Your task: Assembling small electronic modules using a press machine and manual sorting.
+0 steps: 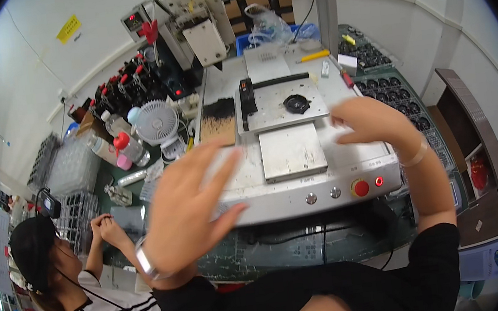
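My left hand [190, 208] is raised in front of the machine's left side, its fingers spread and blurred by motion, with nothing in it. To the right of the metal fixture plate [268, 107], my right hand [371, 118] hovers with bent fingers and a gap between thumb and forefinger; nothing shows in its grasp. A round black plastic part [297, 104] sits on that plate, next to a black bracket [248, 103] along the plate's left edge. In front of it lies a bare metal block [293, 152] on the machine bed.
The machine's front panel has a red stop button [360, 188] and silver buttons [311, 198]. Trays of round black parts [399, 98] stand on the right. A small fan [158, 123] and bottles [131, 149] stand left. A co-worker [85, 278] sits at the lower left, hands together.
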`<action>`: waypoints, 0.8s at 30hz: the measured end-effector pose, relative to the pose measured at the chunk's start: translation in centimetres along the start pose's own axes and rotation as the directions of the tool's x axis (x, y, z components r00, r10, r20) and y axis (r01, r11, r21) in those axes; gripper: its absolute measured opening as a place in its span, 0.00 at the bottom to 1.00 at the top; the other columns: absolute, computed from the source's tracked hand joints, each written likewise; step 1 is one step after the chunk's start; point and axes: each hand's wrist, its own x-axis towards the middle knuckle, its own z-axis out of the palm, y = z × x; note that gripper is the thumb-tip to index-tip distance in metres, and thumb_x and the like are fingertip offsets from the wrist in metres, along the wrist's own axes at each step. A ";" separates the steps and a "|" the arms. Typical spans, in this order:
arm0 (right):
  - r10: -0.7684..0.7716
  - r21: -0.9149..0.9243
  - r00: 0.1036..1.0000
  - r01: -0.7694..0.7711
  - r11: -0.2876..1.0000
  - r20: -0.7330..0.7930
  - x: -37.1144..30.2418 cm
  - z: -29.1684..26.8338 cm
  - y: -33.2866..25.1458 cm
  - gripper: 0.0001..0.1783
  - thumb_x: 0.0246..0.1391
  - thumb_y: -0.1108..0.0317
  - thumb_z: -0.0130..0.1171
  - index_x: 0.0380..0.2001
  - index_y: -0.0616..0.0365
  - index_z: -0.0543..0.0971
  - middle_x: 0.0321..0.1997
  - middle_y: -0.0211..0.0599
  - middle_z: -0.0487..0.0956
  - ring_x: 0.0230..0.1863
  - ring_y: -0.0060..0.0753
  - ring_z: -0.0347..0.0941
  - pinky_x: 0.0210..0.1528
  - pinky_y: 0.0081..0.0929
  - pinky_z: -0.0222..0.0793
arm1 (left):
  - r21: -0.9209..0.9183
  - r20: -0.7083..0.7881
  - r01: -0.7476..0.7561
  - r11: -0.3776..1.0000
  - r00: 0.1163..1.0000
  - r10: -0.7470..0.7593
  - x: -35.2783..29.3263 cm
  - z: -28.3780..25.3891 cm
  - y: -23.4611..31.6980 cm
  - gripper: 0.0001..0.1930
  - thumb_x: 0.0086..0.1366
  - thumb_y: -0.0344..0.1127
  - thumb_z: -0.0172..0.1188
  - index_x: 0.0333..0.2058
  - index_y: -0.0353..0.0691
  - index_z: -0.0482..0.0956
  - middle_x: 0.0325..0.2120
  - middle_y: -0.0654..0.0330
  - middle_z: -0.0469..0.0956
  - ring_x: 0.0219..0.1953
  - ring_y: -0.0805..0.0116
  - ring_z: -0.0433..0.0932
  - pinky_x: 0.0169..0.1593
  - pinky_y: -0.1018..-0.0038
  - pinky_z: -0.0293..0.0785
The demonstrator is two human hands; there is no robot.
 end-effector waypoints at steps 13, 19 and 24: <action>0.122 -0.065 0.779 -0.204 0.977 -0.615 12.7 10.5 2.5 0.33 0.51 0.58 0.59 0.57 0.66 0.66 0.42 0.54 0.73 0.45 0.55 0.68 0.50 0.45 0.64 | -0.298 -0.264 -0.109 0.948 0.964 0.028 9.4 17.9 -5.6 0.19 0.51 0.33 0.64 0.42 0.35 0.76 0.42 0.50 0.75 0.47 0.50 0.72 0.52 0.61 0.67; 0.149 0.163 0.764 -0.058 0.985 -0.627 12.6 8.4 0.6 0.34 0.50 0.62 0.63 0.58 0.65 0.64 0.48 0.54 0.70 0.49 0.56 0.68 0.51 0.42 0.66 | -0.625 -0.222 0.115 0.772 0.922 -0.317 9.9 18.7 -6.3 0.23 0.58 0.36 0.63 0.49 0.31 0.71 0.42 0.49 0.74 0.46 0.57 0.74 0.48 0.68 0.71; -0.009 0.215 0.743 0.204 0.955 -0.669 12.2 8.3 -1.2 0.38 0.44 0.65 0.69 0.57 0.60 0.64 0.49 0.50 0.70 0.50 0.49 0.70 0.51 0.37 0.68 | -0.963 0.265 0.254 -0.091 0.821 -0.506 10.4 19.2 -7.3 0.20 0.67 0.35 0.55 0.52 0.28 0.67 0.40 0.56 0.75 0.40 0.72 0.76 0.42 0.78 0.74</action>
